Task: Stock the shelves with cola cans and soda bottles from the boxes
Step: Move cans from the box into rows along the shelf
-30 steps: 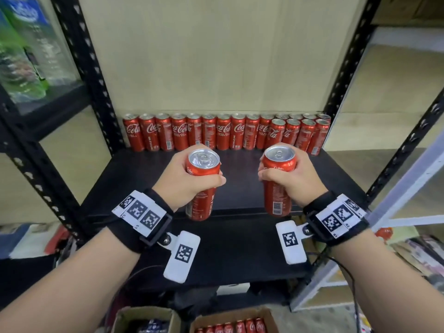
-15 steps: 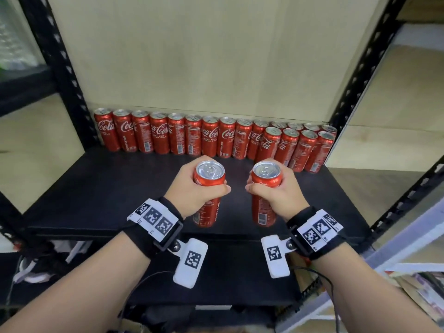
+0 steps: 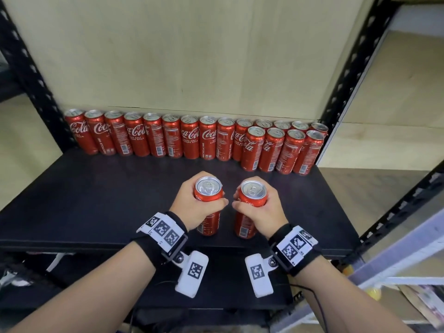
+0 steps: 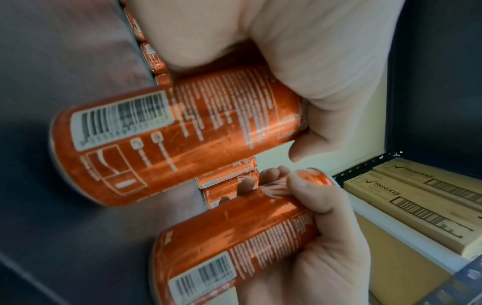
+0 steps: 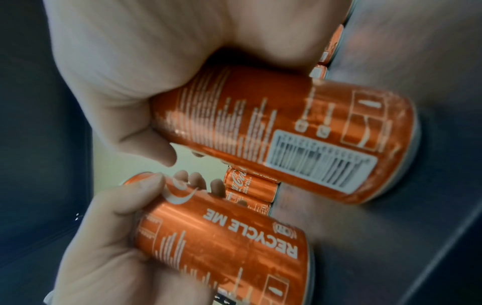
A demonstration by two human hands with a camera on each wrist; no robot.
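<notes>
I hold two red cola cans upright over the front of the black shelf (image 3: 96, 200). My left hand (image 3: 189, 207) grips the left can (image 3: 208, 192) round its upper half, and my right hand (image 3: 264, 210) grips the right can (image 3: 252, 195) the same way. The cans stand close side by side, their bases at or just above the shelf surface. In the left wrist view the left can (image 4: 182, 134) shows its barcode. The right wrist view shows the right can (image 5: 287, 134). A row of cola cans (image 3: 192, 138) lines the back, with a short second row (image 3: 281, 150) at the right.
Black perforated posts (image 3: 348, 75) stand at both sides of the shelf, and a beige wall (image 3: 192, 56) closes the back. Bare shelf surface lies in front of the back row, left of the second row. Beige cartons (image 4: 417, 206) sit on a neighbouring shelf. A lower black shelf (image 3: 228, 292) lies below.
Both hands have carried their cans forward and down over the shelf, and closer together. My view has moved nearer and tilted down, so the boxes below are out of sight.
</notes>
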